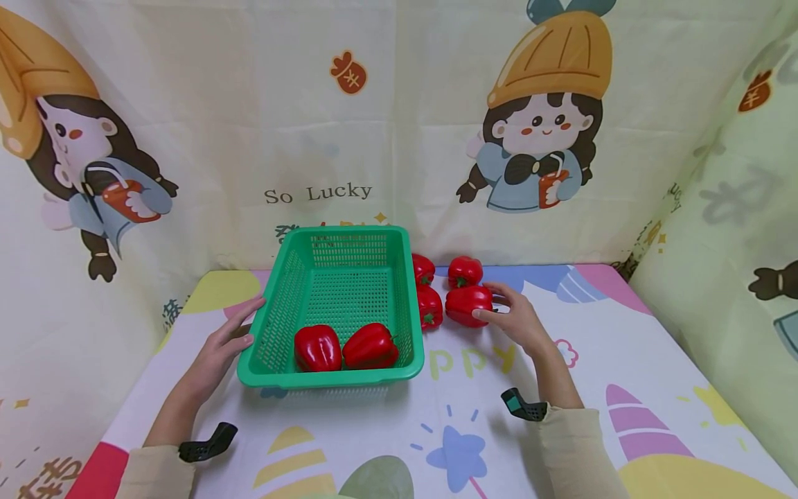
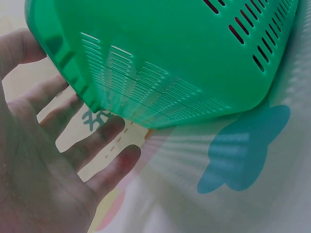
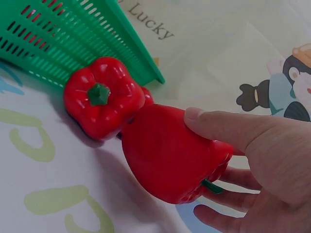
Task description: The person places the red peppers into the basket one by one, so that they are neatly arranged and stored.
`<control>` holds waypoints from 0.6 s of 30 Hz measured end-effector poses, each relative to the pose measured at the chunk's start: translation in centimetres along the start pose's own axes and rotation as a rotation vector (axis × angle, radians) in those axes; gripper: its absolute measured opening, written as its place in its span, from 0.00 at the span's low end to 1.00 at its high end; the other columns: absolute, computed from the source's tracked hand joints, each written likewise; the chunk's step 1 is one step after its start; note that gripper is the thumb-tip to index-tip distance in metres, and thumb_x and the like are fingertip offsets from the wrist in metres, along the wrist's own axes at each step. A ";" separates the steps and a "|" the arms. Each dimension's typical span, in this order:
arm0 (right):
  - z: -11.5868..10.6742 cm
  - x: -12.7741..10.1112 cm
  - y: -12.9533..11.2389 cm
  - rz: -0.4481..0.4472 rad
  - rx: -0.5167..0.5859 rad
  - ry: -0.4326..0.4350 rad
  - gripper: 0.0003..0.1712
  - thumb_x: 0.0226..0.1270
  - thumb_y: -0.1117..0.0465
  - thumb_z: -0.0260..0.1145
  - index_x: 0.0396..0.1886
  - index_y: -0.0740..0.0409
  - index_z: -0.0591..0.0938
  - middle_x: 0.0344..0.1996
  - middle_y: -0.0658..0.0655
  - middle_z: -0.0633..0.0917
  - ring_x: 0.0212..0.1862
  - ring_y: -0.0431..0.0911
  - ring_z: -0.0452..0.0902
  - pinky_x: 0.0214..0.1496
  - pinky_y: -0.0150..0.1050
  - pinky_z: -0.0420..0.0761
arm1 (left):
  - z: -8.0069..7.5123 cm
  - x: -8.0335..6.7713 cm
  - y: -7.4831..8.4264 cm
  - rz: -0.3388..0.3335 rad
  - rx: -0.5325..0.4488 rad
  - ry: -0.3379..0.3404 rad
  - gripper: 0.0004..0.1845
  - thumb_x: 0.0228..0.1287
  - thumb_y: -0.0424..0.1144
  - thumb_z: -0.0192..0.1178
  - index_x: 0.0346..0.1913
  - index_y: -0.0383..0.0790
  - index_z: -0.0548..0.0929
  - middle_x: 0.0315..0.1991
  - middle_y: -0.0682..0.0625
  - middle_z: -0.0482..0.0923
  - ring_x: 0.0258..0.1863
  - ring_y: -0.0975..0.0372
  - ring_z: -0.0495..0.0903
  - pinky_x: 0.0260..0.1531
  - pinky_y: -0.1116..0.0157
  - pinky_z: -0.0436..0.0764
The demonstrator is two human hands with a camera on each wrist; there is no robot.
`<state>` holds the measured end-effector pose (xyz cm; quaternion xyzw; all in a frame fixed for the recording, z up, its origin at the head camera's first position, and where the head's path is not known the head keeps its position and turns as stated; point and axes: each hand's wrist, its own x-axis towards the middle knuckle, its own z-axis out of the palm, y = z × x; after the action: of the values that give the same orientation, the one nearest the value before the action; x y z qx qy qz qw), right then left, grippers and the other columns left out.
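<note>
My right hand [image 1: 497,306] grips a red bell pepper [image 1: 466,305] lying on the table just right of the green mesh basket [image 1: 330,378]. In the right wrist view the thumb lies over the pepper [image 3: 165,155] and the fingers curl under it. Another pepper [image 3: 102,102] touches it, against the basket's wall [image 3: 73,43]. My left hand [image 1: 246,322] rests with straight fingers against the basket's left wall. In the left wrist view the spread hand [image 2: 63,104] sits at the basket's corner [image 2: 170,58]. Two red peppers [image 1: 318,348] [image 1: 370,345] lie inside at the front.
Three more red peppers [image 1: 422,269] [image 1: 464,270] [image 1: 430,308] lie on the table between the basket and my right hand. A cartoon-printed cloth [image 1: 449,430] covers the table. Printed curtains [image 1: 324,125] close off the back and both sides.
</note>
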<state>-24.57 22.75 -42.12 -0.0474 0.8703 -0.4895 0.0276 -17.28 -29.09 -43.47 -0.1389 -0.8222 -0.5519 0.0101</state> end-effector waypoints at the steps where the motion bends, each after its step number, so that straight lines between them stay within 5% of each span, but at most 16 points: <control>1: 0.0 0.0 0.0 0.000 0.000 0.000 0.44 0.57 0.47 0.72 0.71 0.48 0.65 0.68 0.60 0.69 0.69 0.59 0.62 0.56 0.53 0.79 | 0.0 0.0 0.0 -0.001 0.000 0.001 0.28 0.76 0.43 0.41 0.76 0.53 0.55 0.78 0.58 0.49 0.60 0.77 0.60 0.59 0.28 0.55; 10: -0.1 -0.3 -0.6 -0.008 0.020 0.006 0.43 0.57 0.48 0.72 0.71 0.47 0.66 0.68 0.60 0.69 0.68 0.59 0.63 0.54 0.52 0.80 | 0.0 0.0 0.1 0.001 0.013 0.003 0.28 0.76 0.43 0.40 0.76 0.53 0.54 0.78 0.57 0.49 0.60 0.77 0.61 0.60 0.31 0.58; 18: -0.2 -0.3 -0.6 -0.010 0.015 0.013 0.44 0.56 0.47 0.72 0.72 0.48 0.65 0.68 0.60 0.68 0.69 0.60 0.62 0.54 0.53 0.81 | -0.1 0.0 0.2 -0.007 0.043 0.001 0.28 0.77 0.43 0.40 0.76 0.53 0.54 0.78 0.57 0.49 0.60 0.76 0.61 0.59 0.48 0.66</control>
<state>-24.31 22.65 -41.51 -0.0484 0.8666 -0.4963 0.0198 -17.27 -29.07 -43.25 -0.1355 -0.8344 -0.5341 0.0116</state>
